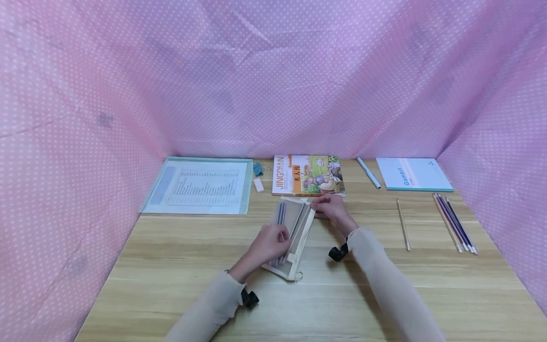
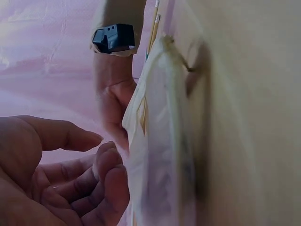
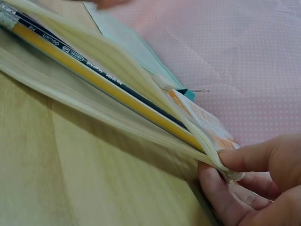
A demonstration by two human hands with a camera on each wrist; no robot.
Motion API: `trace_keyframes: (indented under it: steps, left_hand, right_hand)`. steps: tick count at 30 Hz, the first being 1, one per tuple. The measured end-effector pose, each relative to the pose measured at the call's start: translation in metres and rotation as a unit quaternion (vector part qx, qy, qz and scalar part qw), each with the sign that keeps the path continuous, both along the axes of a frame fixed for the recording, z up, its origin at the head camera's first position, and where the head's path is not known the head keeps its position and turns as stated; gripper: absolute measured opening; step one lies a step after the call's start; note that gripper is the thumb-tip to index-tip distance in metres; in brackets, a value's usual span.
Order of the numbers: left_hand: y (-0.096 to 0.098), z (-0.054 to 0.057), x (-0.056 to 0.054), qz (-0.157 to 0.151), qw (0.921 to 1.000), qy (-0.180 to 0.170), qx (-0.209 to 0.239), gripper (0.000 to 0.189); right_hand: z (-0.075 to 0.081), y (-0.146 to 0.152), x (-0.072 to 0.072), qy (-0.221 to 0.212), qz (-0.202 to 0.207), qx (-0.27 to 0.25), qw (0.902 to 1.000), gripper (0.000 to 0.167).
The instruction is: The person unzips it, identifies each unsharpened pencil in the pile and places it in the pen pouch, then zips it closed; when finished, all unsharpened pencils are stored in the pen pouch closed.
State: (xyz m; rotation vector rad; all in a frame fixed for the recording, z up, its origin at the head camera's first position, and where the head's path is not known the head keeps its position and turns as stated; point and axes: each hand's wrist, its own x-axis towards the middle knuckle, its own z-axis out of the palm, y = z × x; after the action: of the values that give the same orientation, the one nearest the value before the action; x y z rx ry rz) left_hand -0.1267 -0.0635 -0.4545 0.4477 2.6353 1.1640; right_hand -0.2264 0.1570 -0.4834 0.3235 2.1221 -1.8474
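Observation:
A see-through pencil pouch (image 1: 304,240) with cream edging lies slanted on the table, its zip side parted. Inside, a yellow pencil (image 3: 108,87) and a dark pencil (image 3: 89,63) lie along the opening in the right wrist view. My right hand (image 1: 335,212) pinches the pouch's far corner between thumb and fingers. Over the near half of the pouch hovers my left hand (image 1: 270,243). In the left wrist view its fingers (image 2: 110,162) are loosely bent, with a small gap to the thumb and nothing between them.
Behind the pouch lies a colourful book (image 1: 318,175). An eraser (image 1: 258,185), a teal binder clip (image 1: 258,169) and a document folder (image 1: 201,190) are left of it. To the right are a blue pen (image 1: 368,173), a notebook (image 1: 413,174), one pencil (image 1: 403,224) and several pencils (image 1: 448,216).

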Motion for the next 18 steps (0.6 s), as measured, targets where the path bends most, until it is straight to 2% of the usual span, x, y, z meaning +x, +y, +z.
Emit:
trace_keyframes:
  steps: [4,8,10,12,15,18]
  left_hand:
    - [-0.021,-0.003,0.018,-0.012,0.9998,0.011,0.008,0.007]
    - [-0.035,-0.005,0.036,-0.031,0.9992,-0.001,0.024,0.007]
    - [-0.039,-0.006,0.046,-0.04,0.9975,-0.034,0.048,0.005]
    - [-0.041,-0.006,0.056,-0.048,0.9922,-0.084,0.079,0.004]
    - [-0.042,-0.005,0.068,-0.057,0.9769,-0.16,0.13,0.011]
    - [-0.043,-0.004,0.076,-0.057,0.9611,-0.212,0.167,0.022]
  right_hand:
    - [0.002,0.002,0.002,-0.001,-0.006,0.016,0.9998,0.026]
    - [0.003,0.003,0.002,-0.006,-0.003,0.034,0.9994,0.027]
    - [0.002,0.002,0.001,-0.009,-0.004,0.035,0.9993,0.027]
    - [0.001,0.002,0.001,-0.009,-0.003,0.034,0.9994,0.028]
    - [0.0,0.001,0.0,-0.004,-0.004,0.027,0.9996,0.028]
    - [-0.002,0.0,0.0,0.002,-0.004,0.022,0.9997,0.027]
